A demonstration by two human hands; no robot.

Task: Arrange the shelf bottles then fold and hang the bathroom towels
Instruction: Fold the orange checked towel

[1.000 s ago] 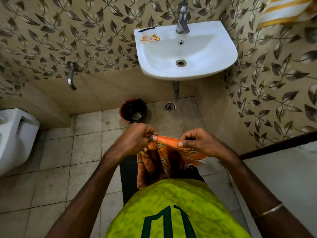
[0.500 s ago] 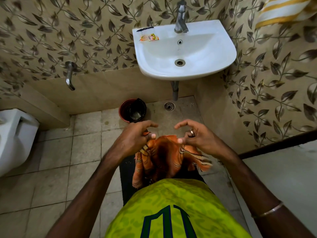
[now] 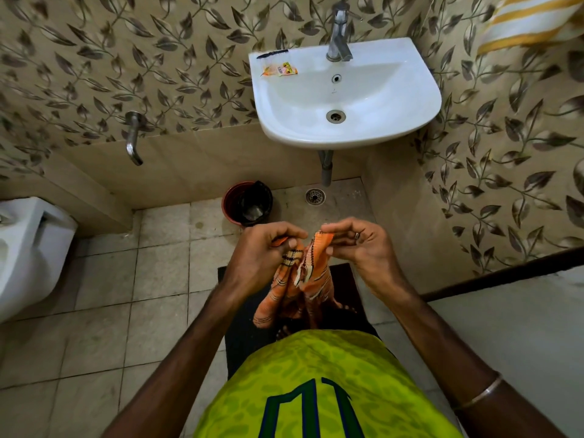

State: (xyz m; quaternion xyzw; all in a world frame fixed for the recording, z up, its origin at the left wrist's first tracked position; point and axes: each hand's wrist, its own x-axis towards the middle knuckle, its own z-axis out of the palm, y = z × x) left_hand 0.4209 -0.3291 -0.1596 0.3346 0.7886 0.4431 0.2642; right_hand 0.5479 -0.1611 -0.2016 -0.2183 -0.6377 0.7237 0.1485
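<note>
Head view. The orange towel (image 3: 297,279) hangs at the centre of the frame, bunched, with dark-striped edges, held up in front of the person's body over a dark floor mat (image 3: 240,317). The left hand (image 3: 265,251) pinches one upper edge between thumb and curled fingers; the right hand (image 3: 357,245), wearing a ring, pinches the neighbouring orange corner between thumb and fingertips. The hands are near each other, with the fabric drooping in loose folds below them.

Step in hand, as judged: finding and matching corners for a fold. To do it well, each hand should work along the hem to a true corner, then draw apart until the top edge is taut and the cloth hangs flat; only then bring corner to corner. Folding while the cloth is bunched would likely trap creases.

Surroundings: a white wash basin (image 3: 417,99) at 12 o'clock, with a tap (image 3: 339,33) and a small sachet (image 3: 281,70) on its rim; a dark bucket (image 3: 248,202) at 11 o'clock, near the left hand; a floor drain (image 3: 315,196); a wall spout (image 3: 132,137) at 10 o'clock; a toilet (image 3: 28,248) at 9 o'clock; a yellow-striped towel (image 3: 531,20) at 1 o'clock. The basin's front edge and the bucket limit room for spreading the cloth forward. No shelf bottles are in view.
</note>
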